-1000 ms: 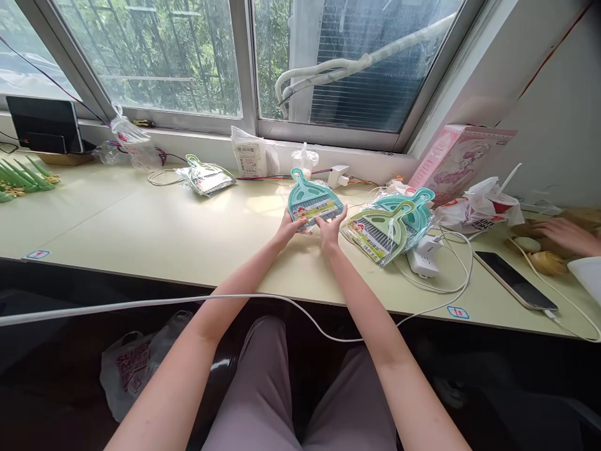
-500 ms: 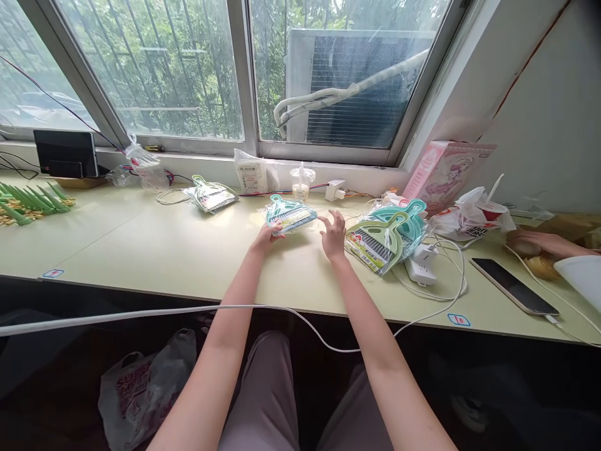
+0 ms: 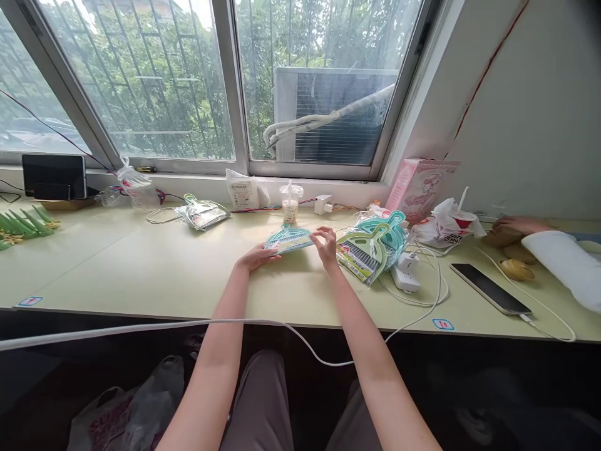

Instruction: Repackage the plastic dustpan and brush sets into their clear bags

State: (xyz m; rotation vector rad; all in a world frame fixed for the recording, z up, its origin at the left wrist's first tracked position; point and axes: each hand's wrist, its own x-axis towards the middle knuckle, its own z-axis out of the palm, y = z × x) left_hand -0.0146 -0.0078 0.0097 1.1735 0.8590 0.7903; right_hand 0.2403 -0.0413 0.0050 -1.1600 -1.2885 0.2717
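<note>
A teal dustpan-and-brush set in clear wrap (image 3: 290,238) is held up a little over the pale green table, tilted, between my hands. My left hand (image 3: 258,255) grips its left lower edge, thumb on top. At its right end my right hand (image 3: 325,243) pinches the edge with thumb and fingertips. Just right of that hand lies a pile of wrapped sets, a green one (image 3: 364,252) in front of teal ones (image 3: 392,232). Another stack of wrapped sets (image 3: 204,213) rests farther back on the left.
A drink cup (image 3: 290,205) stands behind the held set. Right of the pile are a power strip (image 3: 405,280), a phone (image 3: 491,289) and loose white cables. A white cable crosses over my forearms. Another person's hand (image 3: 526,225) is at the far right.
My right hand has closed from spread fingers onto the set's right end. The set is tilted flatter. The view has shifted, with more of the window showing.
</note>
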